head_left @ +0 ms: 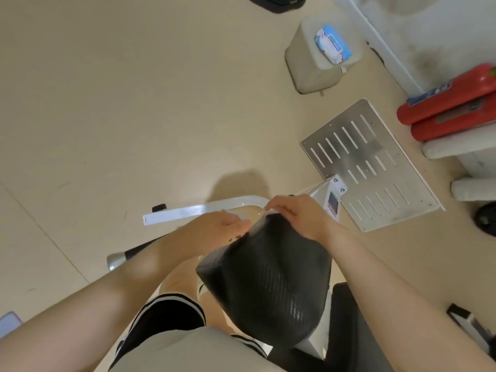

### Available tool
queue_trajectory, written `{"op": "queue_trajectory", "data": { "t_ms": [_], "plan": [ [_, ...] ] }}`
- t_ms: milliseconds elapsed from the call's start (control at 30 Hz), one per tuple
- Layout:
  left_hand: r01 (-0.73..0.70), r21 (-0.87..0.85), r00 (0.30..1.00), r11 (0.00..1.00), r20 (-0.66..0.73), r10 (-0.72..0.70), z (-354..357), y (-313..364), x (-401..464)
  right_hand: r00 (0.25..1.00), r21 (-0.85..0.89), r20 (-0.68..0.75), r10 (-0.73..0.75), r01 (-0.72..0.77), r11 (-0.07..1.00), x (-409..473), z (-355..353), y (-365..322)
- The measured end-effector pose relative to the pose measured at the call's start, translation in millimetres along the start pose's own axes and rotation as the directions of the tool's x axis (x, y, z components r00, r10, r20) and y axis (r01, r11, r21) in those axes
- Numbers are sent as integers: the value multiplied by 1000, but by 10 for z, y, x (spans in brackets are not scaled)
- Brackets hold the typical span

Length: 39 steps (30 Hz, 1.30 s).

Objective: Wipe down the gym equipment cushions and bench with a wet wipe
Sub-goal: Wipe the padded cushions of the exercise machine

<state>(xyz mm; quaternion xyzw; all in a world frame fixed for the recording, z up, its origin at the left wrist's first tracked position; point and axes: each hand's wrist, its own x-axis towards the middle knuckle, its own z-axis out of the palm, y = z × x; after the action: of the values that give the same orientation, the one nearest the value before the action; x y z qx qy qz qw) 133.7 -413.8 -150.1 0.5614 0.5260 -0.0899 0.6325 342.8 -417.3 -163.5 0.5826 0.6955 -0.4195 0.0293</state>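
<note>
Both hands pinch a thin white wet wipe (255,214) at the far tip of the black textured vinyl cushion (271,280), left hand (222,226) & right hand (295,213) apparently spreading it w/ curled fingers for broader contact, prob. before wiping.

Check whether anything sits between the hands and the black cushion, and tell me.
Nothing visible does. Both the left hand and the right hand are already at the far edge of the black cushion, pinching a thin white wet wipe against it. Only the wipe lies between fingers and padding, as wiping needs.
</note>
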Motion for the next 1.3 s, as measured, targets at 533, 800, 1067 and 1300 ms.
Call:
{"op": "queue_trajectory", "data": {
  "t_ms": [533, 800, 1067, 1300],
  "plan": [
    [-98, -44, 960, 994, -268, 83, 423, -516, -287, 982, -11, -80, -169, 169, 986, -425, 283, -489],
    [-169, -61, 933, 984, -330, 140, 467, -570, -295, 970, -55, -128, -206, 201, 978, -439, 341, -872],
    [-313, -118, 936, 942, -204, 286, 446, -1141, -379, 991, -472, 70, -112, 131, 872, -434, 448, -1150],
    [-179, -86, 971, 980, -178, 162, 188, -1722, -655, 988, -714, -149, -33, -85, 695, -382, 1194, -1556]
  ]
}}
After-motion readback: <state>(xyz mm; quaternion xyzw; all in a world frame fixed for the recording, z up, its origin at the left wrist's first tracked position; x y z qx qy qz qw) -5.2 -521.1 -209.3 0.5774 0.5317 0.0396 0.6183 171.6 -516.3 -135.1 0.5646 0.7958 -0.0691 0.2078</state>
